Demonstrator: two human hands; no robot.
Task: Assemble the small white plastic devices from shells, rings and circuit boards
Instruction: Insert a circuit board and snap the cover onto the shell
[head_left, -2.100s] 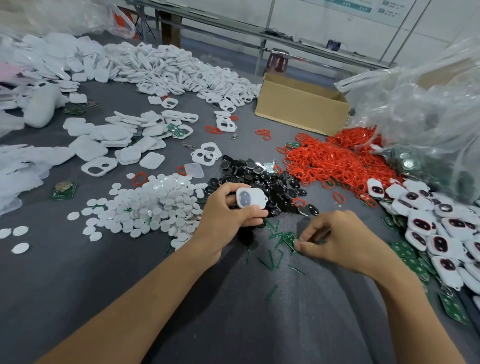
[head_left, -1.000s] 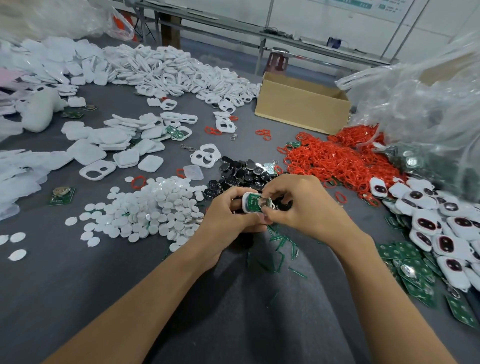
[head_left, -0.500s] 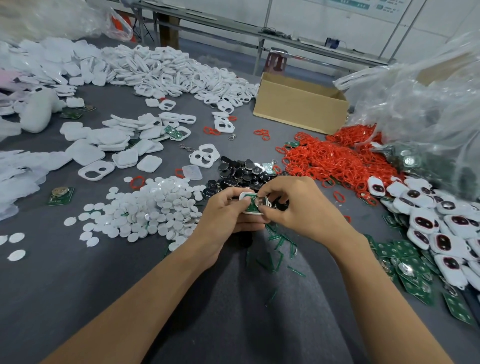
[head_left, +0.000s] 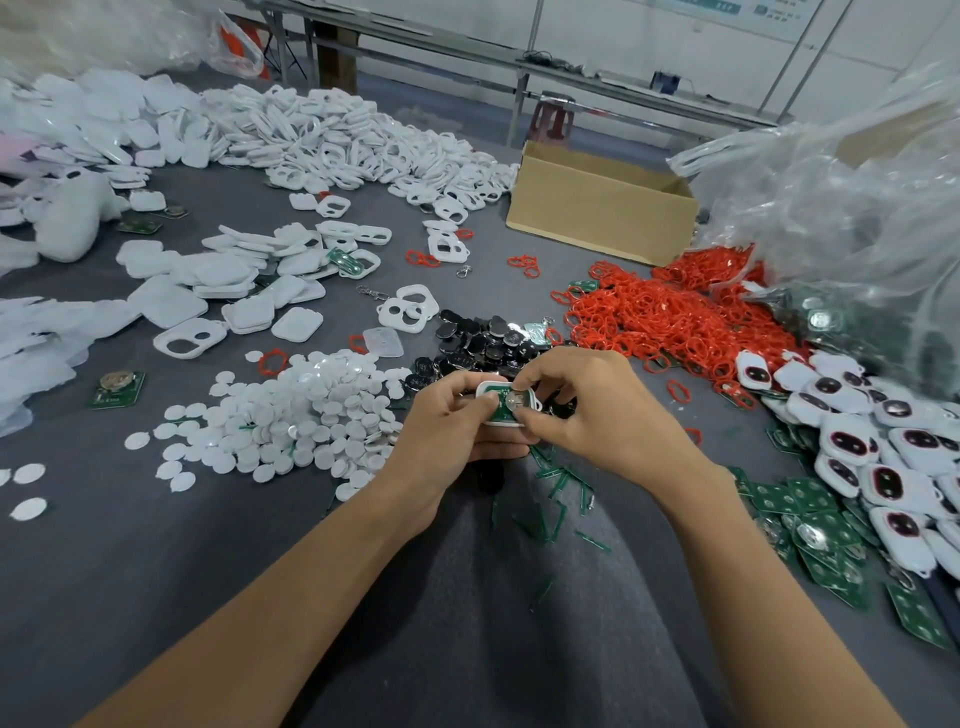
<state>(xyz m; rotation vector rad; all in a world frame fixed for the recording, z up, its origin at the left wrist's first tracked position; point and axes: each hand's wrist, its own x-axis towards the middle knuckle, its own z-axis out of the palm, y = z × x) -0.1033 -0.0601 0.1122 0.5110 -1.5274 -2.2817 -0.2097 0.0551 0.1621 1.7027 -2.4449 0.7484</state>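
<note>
Well, both hands are together above the near part of the grey surface (head_left: 130, 545), clamped on one white shell (head_left: 487, 387). The left hand (head_left: 447, 434) cups it from the left, thumb on top. The right hand (head_left: 589, 410) pinches its right end, fingertips on the green circuit board (head_left: 501, 411) that sits inside it, round silver cell facing up. Just below the hands lie loose green strips (head_left: 556, 493). To their left is a heap of white discs (head_left: 306, 410), right behind them a small pile of black parts (head_left: 483, 340), and beyond on the right a spread of red rings (head_left: 670, 317). Closed white devices (head_left: 883, 447) and spare green boards (head_left: 810, 525) crowd the right edge beneath a clear plastic bag (head_left: 857, 208). Farther back stand an open cardboard box (head_left: 602, 218) and a long drift of empty shells (head_left: 363, 140). A metal bench (head_left: 571, 67) runs along the pale wall.
</note>
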